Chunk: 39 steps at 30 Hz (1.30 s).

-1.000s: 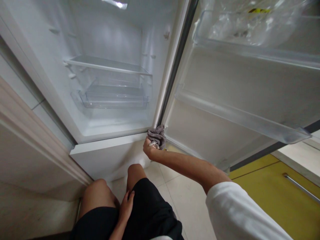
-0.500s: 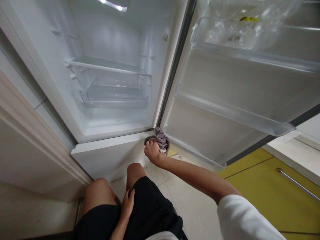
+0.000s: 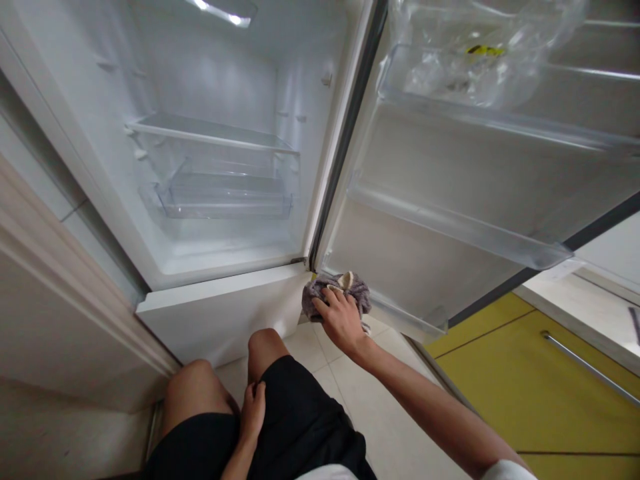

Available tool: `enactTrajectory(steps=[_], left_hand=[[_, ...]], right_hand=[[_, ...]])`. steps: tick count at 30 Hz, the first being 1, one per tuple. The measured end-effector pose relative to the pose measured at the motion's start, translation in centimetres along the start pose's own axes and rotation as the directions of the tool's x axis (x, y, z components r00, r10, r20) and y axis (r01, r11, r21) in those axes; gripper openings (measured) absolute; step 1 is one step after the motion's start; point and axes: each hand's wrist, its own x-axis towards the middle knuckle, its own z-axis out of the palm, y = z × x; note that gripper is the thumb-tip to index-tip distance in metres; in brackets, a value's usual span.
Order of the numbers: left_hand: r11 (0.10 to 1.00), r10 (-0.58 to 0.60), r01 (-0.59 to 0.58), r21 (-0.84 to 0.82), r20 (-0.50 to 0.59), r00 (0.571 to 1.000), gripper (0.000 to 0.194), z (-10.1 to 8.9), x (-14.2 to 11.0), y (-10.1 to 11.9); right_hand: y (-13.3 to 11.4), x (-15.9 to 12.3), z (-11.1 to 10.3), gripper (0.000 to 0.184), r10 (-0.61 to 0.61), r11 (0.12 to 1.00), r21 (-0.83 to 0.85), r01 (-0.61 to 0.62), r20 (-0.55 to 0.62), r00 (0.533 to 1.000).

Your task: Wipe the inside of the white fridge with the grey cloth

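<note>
My right hand (image 3: 344, 325) grips a bunched grey-brown cloth (image 3: 361, 292) with pale trim, its fingers spread over the top. The cloth is at the lower hinge-side corner of the open fridge door (image 3: 385, 247), by the bottom clear door bin (image 3: 407, 319). Whether it touches the bin is hard to make out. My left hand (image 3: 254, 408) rests on my thigh at the edge of the black shorts, holding nothing, with fingers extended.
Inside the fridge are a glass shelf (image 3: 210, 132) and a clear drawer (image 3: 225, 203). Below is a white lower front (image 3: 225, 310). Plastic bags (image 3: 460, 67) fill an upper door bin. Yellow cabinets (image 3: 515, 373) stand right, a beige panel (image 3: 65, 300) left.
My right hand has moved the cloth rightward and slightly down, from the hinge corner toward the door's lower edge. My left hand stays on the thigh. The view has shifted slightly.
</note>
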Motion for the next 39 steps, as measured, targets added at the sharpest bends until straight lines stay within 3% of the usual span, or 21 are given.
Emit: enactTrajectory(steps=[5, 11, 18, 21, 25, 27, 29, 31, 35, 39], left_hand=[[1.0, -0.011, 0.011, -0.005, -0.06, 0.998, 0.054, -0.2, 0.3, -0.2], [1.0, -0.007, 0.006, -0.011, -0.074, 0.997, 0.045, -0.5, 0.7, -0.1], [1.0, -0.006, 0.006, -0.004, -0.062, 0.998, 0.043, -0.9, 0.9, 0.3], [1.0, 0.005, -0.006, -0.019, -0.045, 0.999, 0.041, -1.2, 0.8, 0.4], [0.998, 0.026, -0.028, -0.053, -0.029, 0.999, 0.037, -1.6, 0.5, 0.8], [0.997, 0.027, -0.03, -0.068, -0.037, 0.999, 0.035, -1.7, 0.3, 1.0], [0.996, 0.031, -0.034, -0.082, -0.038, 0.999, 0.033, -1.7, 0.2, 1.1], [0.995, 0.032, -0.035, -0.091, -0.031, 0.999, 0.031, -1.7, 0.1, 1.2], [0.995, 0.02, -0.023, -0.1, -0.032, 0.999, 0.029, -1.6, 0.0, 1.3], [0.995, 0.023, -0.026, -0.099, -0.036, 0.999, 0.027, -1.7, 0.0, 1.2]], right_hand=[[3.3, -4.8, 1.4, 0.05, 0.149, 0.989, 0.054, -0.141, -0.176, 0.973], [7.5, -10.4, 2.5, 0.056, 0.225, 0.973, 0.053, -0.225, -0.439, 0.87], [11.9, -15.4, 2.7, 0.053, 0.318, 0.947, 0.141, -0.29, -0.557, 0.767], [13.9, -17.6, 2.6, 0.046, 0.432, 0.901, 0.255, -0.351, -0.59, 0.682], [16.7, -20.3, 2.4, 0.053, 0.724, 0.689, 0.532, -0.492, -0.524, 0.448], [18.0, -21.2, 2.6, 0.057, 0.837, 0.548, 0.674, -0.496, -0.44, 0.326], [18.8, -21.6, 3.1, 0.059, 0.909, 0.415, 0.784, -0.462, -0.335, 0.247], [19.2, -21.3, 4.1, 0.064, 0.947, 0.31, 0.849, -0.427, -0.234, 0.222], [18.3, -19.6, 6.9, 0.072, 0.964, 0.211, 0.905, -0.369, -0.129, 0.234], [17.0, -17.9, 9.6, 0.065, 0.988, 0.052, 0.978, -0.201, -0.021, 0.156]])
